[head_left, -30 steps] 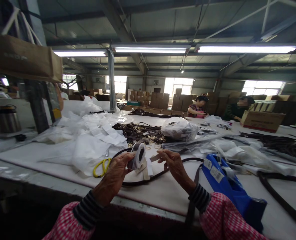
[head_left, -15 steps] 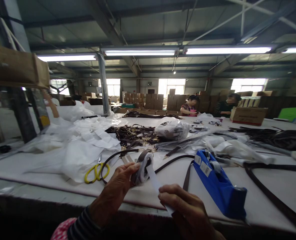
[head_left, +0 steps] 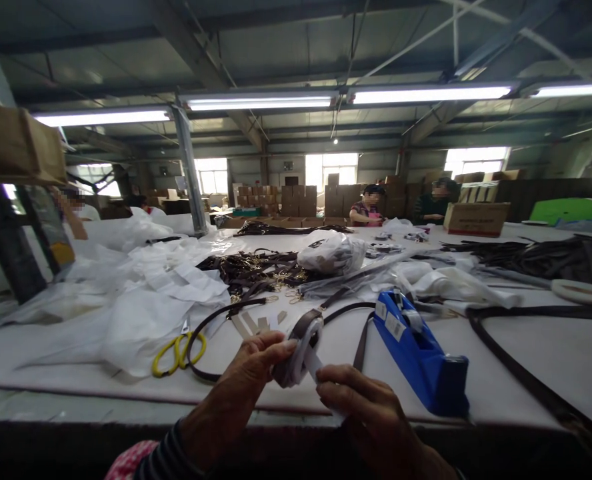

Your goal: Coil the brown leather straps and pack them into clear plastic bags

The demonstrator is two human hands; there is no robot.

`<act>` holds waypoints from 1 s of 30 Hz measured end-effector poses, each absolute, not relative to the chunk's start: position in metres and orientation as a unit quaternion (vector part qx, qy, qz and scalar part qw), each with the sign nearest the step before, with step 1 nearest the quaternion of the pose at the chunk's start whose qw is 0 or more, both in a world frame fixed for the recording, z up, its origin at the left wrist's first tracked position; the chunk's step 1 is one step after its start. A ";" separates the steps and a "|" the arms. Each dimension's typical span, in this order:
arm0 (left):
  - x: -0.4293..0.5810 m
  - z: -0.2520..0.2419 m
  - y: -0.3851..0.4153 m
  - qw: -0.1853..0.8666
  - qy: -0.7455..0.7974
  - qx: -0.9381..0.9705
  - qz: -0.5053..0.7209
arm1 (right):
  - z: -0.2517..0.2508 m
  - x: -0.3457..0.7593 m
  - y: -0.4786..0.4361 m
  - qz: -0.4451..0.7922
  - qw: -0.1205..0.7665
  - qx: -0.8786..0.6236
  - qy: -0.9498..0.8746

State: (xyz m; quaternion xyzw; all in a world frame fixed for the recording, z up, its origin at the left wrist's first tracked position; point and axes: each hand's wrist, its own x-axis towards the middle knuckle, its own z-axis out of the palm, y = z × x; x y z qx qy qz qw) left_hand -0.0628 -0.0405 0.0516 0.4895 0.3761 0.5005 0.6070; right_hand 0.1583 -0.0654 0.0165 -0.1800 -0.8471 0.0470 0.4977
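Observation:
Closed around a coiled dark strap (head_left: 306,325) with white wrapping about it is my left hand (head_left: 243,373). A white strip (head_left: 314,364) runs from the coil into my right hand (head_left: 369,407), which pinches it between thumb and fingers. The strip's lower end shows faintly below those fingers. Just right of my hands stands a blue tape dispenser (head_left: 421,360) with white labels on its side. Yellow-handled scissors (head_left: 180,353) lie to the left, and a dark strap (head_left: 203,327) curves beside them.
White sheets (head_left: 141,287) cover the table's left side. Dark straps with metal clasps (head_left: 256,267) lie in a heap behind my hands, beside a filled plastic bag (head_left: 332,252). More dark straps (head_left: 551,257) spread on the right. Two people and a carton (head_left: 476,219) are across the table.
My right hand has come closer to the coil, and less of the white strip shows between them. The whole view has shifted, so the table's things appear further left.

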 end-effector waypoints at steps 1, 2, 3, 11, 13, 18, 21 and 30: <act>-0.060 0.051 -0.040 0.601 0.384 0.505 0.486 | 0.016 0.161 -0.065 0.059 0.499 -0.178 -0.846; -0.058 0.051 -0.039 0.591 0.393 0.525 0.469 | 0.016 0.164 -0.065 0.072 0.497 -0.177 -0.846; -0.055 0.050 -0.038 0.570 0.405 0.552 0.454 | 0.017 0.167 -0.066 0.083 0.495 -0.176 -0.847; -0.023 0.015 -0.028 0.099 0.406 0.864 0.281 | -0.013 0.186 -0.052 -0.020 0.456 -0.282 -0.844; -0.018 0.002 -0.024 0.049 0.383 0.898 0.213 | -0.021 0.188 -0.044 0.007 0.417 -0.302 -0.857; -0.018 -0.007 -0.008 0.013 0.327 0.933 0.151 | -0.022 0.189 -0.023 0.174 0.407 -0.361 -0.821; -0.021 -0.003 -0.003 0.008 0.314 0.940 0.134 | -0.011 0.189 -0.010 0.267 0.395 -0.397 -0.784; -0.026 -0.002 -0.015 0.030 0.311 0.935 0.167 | 0.022 0.183 0.001 0.397 0.328 -0.417 -0.748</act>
